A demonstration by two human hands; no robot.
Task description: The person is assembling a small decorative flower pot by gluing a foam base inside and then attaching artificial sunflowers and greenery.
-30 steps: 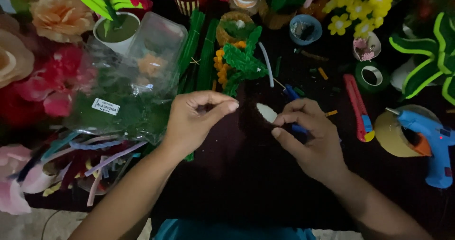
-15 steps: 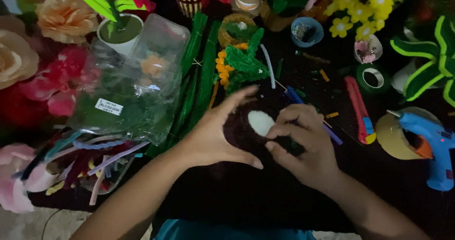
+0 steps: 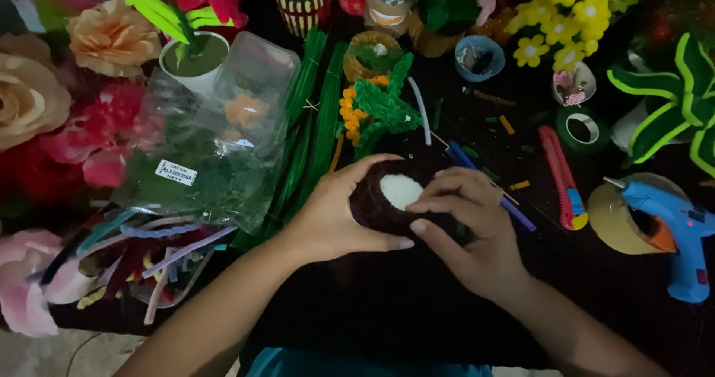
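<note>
Dark fuzzy ball [image 3: 372, 206], white core showing, likely soft and light; left hand [image 3: 328, 213] cups it, right hand [image 3: 469, 228] pinches its top rim.

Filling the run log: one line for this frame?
left hand: cups dark fuzzy round piece | right hand: fingers on its white centre | beside: red utility knife, blue glue gun

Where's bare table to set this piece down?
Free: the dark table near the front edge, between the forearms, below the left hand and right hand. Crowded: the bag left, the cutter and glue gun right, flowers behind.
</note>
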